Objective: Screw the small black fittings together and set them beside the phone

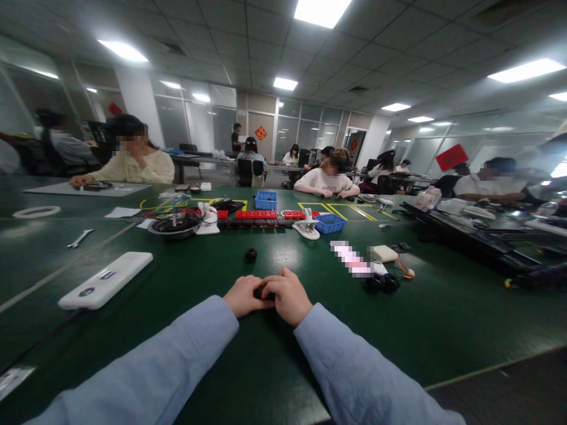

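Observation:
In the head view, my left hand [244, 297] and my right hand [289, 297] meet low over the green table. Both have their fingers closed around a small black object [258, 293], which they mostly cover, so its kind is unclear. Just beyond them sits a small round black bundle [250, 255], perhaps a coiled cable, touched by neither hand. To the right lie several similar black bundles [383, 283], beside a cream-coloured box [384, 254] and a blurred-out pink and white item [352, 260].
A white power bank [106, 281] with a cable and a wrench [80, 238] lie left. Across the middle are a bowl of black cable [174, 224], a red-and-black strip [257, 217], white clamps [306, 225] and blue baskets [330, 223]. Long black parts [469, 236] occupy the right. People sit opposite.

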The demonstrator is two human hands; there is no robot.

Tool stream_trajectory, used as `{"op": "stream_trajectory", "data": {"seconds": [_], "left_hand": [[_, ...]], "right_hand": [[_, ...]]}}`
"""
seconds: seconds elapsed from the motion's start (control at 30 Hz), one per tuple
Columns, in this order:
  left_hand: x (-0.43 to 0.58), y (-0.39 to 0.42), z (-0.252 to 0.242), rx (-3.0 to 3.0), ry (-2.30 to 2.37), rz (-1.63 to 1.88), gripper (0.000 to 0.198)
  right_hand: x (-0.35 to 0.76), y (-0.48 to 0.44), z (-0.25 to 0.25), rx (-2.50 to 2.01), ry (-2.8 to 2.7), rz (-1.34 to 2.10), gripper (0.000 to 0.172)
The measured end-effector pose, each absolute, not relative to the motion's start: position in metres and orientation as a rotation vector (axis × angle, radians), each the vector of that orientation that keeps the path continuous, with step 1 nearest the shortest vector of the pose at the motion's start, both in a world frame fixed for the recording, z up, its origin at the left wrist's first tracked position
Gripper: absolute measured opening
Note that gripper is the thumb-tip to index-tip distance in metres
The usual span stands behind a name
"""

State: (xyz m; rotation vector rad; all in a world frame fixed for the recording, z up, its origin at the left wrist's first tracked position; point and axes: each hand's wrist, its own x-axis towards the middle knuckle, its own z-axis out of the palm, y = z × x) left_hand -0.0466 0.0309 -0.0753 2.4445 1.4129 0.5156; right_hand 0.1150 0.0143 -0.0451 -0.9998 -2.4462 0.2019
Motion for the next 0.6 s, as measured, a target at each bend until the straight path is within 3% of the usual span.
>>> {"op": "stream_trajectory", "data": {"seconds": [0.3, 0.6], "left_hand": [[-0.046, 0.0296, -0.074, 2.429, 1.434, 0.521, 0.028], [-0.0472, 0.0315, -0.0765, 2.486, 1.367, 0.517, 0.027]], "right_hand": [[0.1137, 0.0173, -0.0506, -0.996, -2.437, 0.198, 0.019], [0.1132, 0.0163, -0.0514, -0.972, -2.398, 0.21, 0.029]]}}
